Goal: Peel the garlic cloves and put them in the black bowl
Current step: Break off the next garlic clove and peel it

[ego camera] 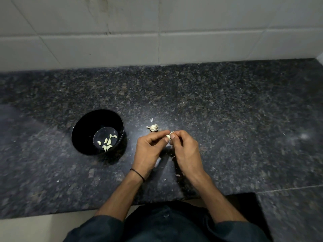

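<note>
Head view, looking down on a dark speckled stone worktop (pixel 227 110) backed by a pale tiled wall (pixel 104 41). Near the centre, the left hand (pixel 148 151) and the right hand (pixel 185 151) meet at their tips, above the worktop. The fingers of both are curled, and together they pinch a single small garlic clove (pixel 168 136) between thumb and forefinger tips. Whether its skin is partly off cannot be told.

Just beyond the hands, on the far side, the remainder of a garlic bulb (pixel 153 127) lies on the worktop, apart from the held clove. To the left of the hands stands the black bowl (pixel 90 123), upright, with several peeled cloves (pixel 107 142) scattered across its bottom.

Small scraps of peel (pixel 178 175) lie on the worktop beneath and near the right wrist, with a few more flecks around the bulb. A thin black band (pixel 138 174) circles the left wrist. Dark sleeves (pixel 104 226) cover both forearms at the near edge of the view.
</note>
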